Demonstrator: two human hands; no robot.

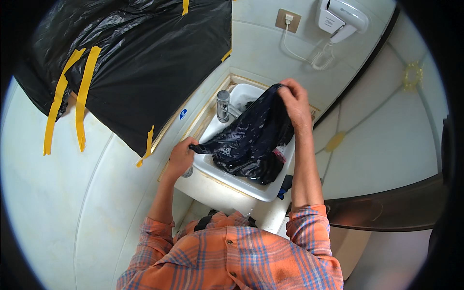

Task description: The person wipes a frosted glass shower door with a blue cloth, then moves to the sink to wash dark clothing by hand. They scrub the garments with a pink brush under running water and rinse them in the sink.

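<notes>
A wet, dark navy garment point(250, 134) with suds on it is stretched over a white washbasin point(232, 183). My left hand point(182, 156) grips one corner of the cloth at the basin's left edge. Higher up on the right, my right hand point(295, 99) pinches another edge of it, lifted above the basin's far right side. The lower part of the cloth lies in the basin, where soapy water shows at the back. A small red and white patch point(279, 154) shows at the cloth's right side. Behind the cloth stands a chrome faucet point(223, 106), its spout partly hidden.
A white hair dryer point(342, 20) hangs on the tiled wall, beside a plugged wall socket point(288, 20). Black plastic sheeting point(156, 72) with yellow tape covers the surface at left. Something dark and blue point(284, 187) sits beside the basin's lower right edge. A curved dark ledge point(384, 206) stands right.
</notes>
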